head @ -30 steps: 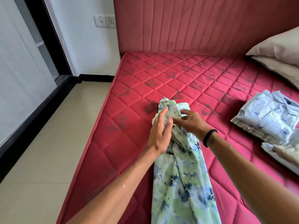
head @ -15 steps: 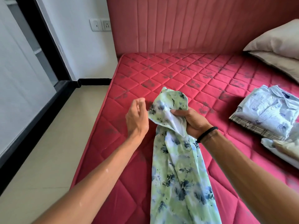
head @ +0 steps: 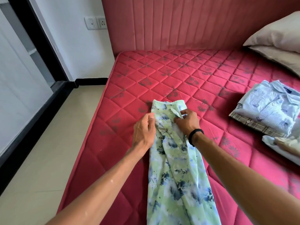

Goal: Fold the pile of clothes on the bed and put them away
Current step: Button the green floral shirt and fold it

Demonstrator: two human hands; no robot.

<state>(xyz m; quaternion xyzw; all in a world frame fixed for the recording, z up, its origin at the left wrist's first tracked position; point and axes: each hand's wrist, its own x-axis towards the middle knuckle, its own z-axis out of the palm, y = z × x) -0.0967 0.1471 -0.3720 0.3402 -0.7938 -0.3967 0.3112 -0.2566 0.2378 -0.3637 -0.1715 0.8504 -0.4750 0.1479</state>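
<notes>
Right hand [head: 186, 122], black band at the wrist: fingers curled, grip closed on a small fold near the top of the garment [head: 175, 168]. Left hand [head: 143, 129]: thumb and fingers pinch the garment's left edge just below the top hem. The garment, pale green with blue-grey floral print, lies in a long narrow strip on the bed [head: 162, 75], its hem toward the headboard [head: 186, 21], its lower end running out of view at the bottom. To the right, well apart, 1 stack of folded shirts [head: 266, 109]: a light blue printed shirt on a plaid one. Just beside it, unfolded pale clothes [head: 285, 146]. 2 pillows [head: 276, 38] lie at upper right.
</notes>
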